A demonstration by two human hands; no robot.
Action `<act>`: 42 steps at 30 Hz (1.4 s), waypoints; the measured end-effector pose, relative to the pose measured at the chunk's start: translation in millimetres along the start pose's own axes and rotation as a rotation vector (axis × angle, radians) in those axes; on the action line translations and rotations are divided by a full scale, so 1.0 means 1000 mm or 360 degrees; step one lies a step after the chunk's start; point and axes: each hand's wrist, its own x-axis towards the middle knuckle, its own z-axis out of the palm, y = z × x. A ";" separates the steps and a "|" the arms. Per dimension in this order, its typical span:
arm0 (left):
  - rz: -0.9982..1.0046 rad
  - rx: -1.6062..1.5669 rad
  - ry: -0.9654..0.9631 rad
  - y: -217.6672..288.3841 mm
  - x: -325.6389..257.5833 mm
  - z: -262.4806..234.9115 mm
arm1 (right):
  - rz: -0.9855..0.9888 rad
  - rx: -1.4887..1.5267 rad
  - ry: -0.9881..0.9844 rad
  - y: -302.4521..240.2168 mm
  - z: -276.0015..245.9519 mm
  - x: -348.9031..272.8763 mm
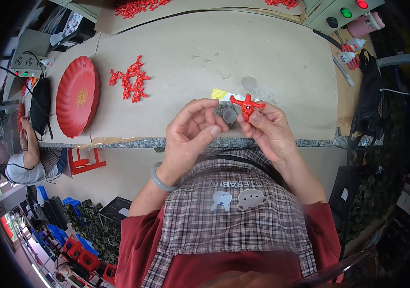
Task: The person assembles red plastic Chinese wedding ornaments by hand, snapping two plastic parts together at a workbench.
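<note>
Between thumb and fingers, my right hand (272, 127) grips a small red figure (247, 106) with stubby limbs and a black-and-white eye-like spot. My left hand (190, 132) is beside it, fingers loosely curled and thumb apart, with nothing visible in its grasp. A small round translucent cup (229, 116) sits between the two hands near the front edge of the table. Behind it lies a strip of yellow-and-white tape (226, 95). Farther left on the tabletop, several similar red figures (130, 80) lie in a loose cluster.
A red scalloped tray (78, 96) stands at the left of the paper-covered table (176, 57). More red pieces (140, 7) are heaped at the back. A control box (341, 14), small bottles (346, 57) and a black bag (370, 96) are at right. Another person (23, 156) works far left.
</note>
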 end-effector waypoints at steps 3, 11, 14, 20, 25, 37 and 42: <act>-0.0118 0.0013 0.0067 0.001 0.000 -0.004 | 0.0061 0.0069 -0.0025 0.003 -0.002 0.000; -0.0257 0.0224 0.0125 0.002 0.003 0.002 | 0.0181 0.0236 -0.0023 0.009 -0.001 0.000; -0.0030 0.0338 0.0063 -0.005 0.006 0.000 | 0.0165 0.0221 -0.0055 0.011 -0.002 0.000; -0.0291 0.0190 0.0087 -0.004 0.004 -0.005 | 0.0119 0.0011 -0.0075 0.008 0.006 -0.002; -0.0127 0.0112 0.0013 -0.007 0.006 0.007 | -0.0043 -0.0048 -0.0017 0.011 0.013 0.000; -0.0432 -0.0306 0.0034 -0.009 0.004 0.004 | -0.0061 -0.0211 0.0005 0.014 0.020 -0.001; -0.0212 -0.0032 -0.0014 -0.012 0.006 0.006 | -0.0033 -0.0179 0.0052 0.015 0.020 0.001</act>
